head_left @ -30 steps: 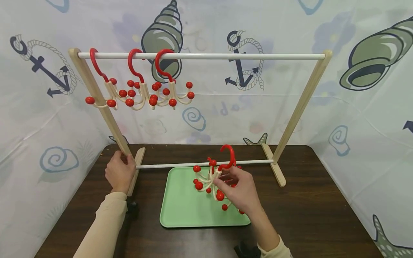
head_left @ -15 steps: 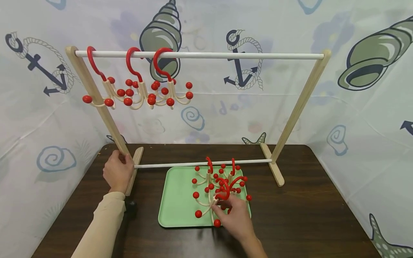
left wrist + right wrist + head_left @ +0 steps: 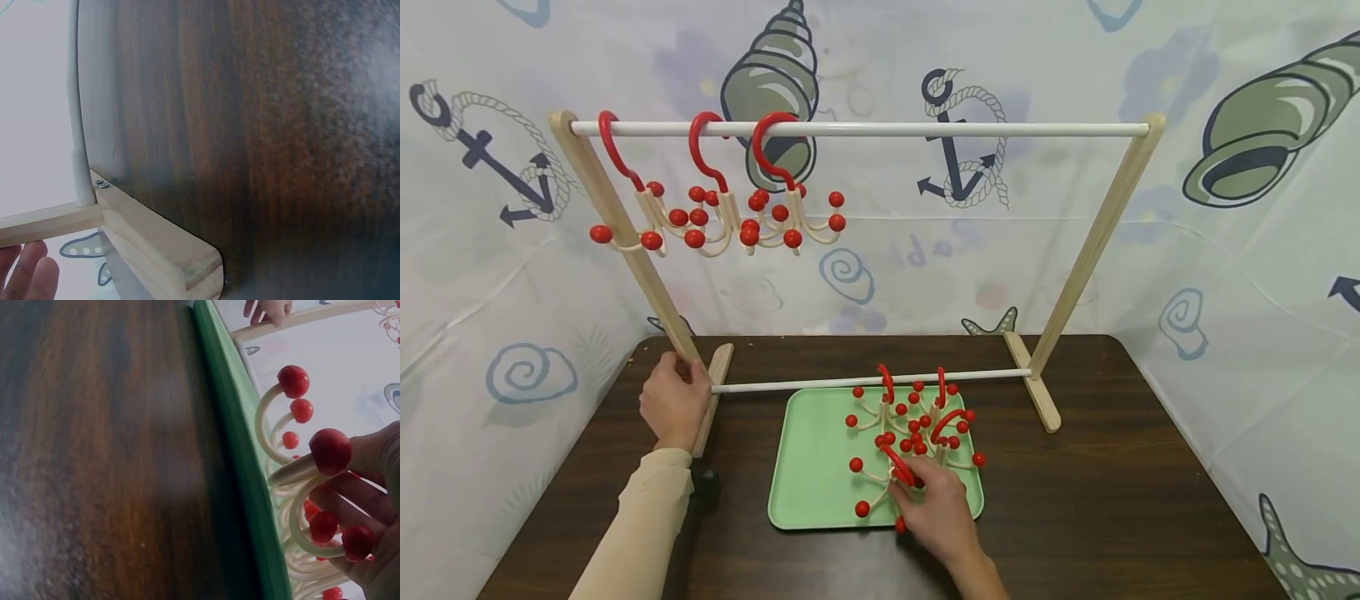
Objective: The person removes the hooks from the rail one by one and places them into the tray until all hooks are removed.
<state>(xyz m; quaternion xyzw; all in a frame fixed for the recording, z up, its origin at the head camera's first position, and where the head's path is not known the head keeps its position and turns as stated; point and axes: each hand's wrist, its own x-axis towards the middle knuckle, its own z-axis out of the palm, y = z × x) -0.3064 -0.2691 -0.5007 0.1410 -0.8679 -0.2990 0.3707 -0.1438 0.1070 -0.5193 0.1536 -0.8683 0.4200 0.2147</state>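
My right hand (image 3: 938, 508) pinches a pale multi-armed hanger (image 3: 898, 465) with red ball tips and a red hook, low over the front of the green tray (image 3: 808, 492). In the right wrist view the balls (image 3: 330, 452) of this hanger hang close by the tray's rim (image 3: 240, 481). Three similar hangers stand behind it on the tray, among them one with an upright hook (image 3: 942, 387). My left hand (image 3: 674, 402) holds the wooden left post (image 3: 632, 258) of the rack near its base; in the left wrist view its fingers (image 3: 28, 275) lie against the post.
Three more hangers, such as the one with the leftmost hook (image 3: 612, 150), hang at the left of the rack's white top bar (image 3: 925, 130). A lower bar (image 3: 790, 386) runs behind the tray. The rack's right foot (image 3: 1036, 392) stands on the dark table (image 3: 1112, 500).
My right hand has brought the hanger down toward the front of the tray, and its hook has tipped over sideways. The left hand stays on the post.
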